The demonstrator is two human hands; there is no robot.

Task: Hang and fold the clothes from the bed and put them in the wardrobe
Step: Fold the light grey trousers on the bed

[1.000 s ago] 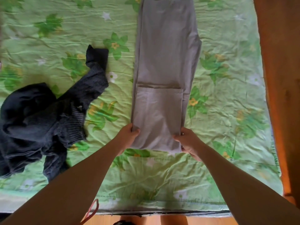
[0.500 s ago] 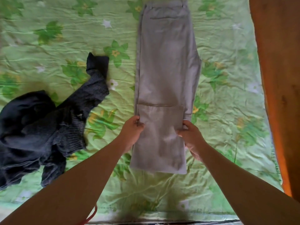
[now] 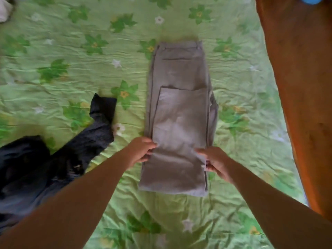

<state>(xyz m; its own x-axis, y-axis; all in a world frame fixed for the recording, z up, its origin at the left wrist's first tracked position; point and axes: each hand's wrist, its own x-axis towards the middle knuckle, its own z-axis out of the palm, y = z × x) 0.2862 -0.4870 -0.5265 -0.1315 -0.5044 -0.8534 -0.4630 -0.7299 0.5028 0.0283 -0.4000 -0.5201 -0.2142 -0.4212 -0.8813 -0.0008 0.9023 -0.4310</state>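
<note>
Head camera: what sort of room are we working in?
Most likely a bedroom: grey trousers lie half folded on a green floral bedspread, a dark sweater is heaped beside them, and an orange-brown wooden panel, perhaps a wardrobe, stands at the right.

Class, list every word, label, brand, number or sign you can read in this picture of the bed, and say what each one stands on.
No text can be read anywhere in the picture.
Grey trousers: plain cloth, no print or tag showing.
Dark garment: a small pale fleck on it, too small to tell whether it is a label.
Green bedspread: flowers and stars only, no lettering.
</note>
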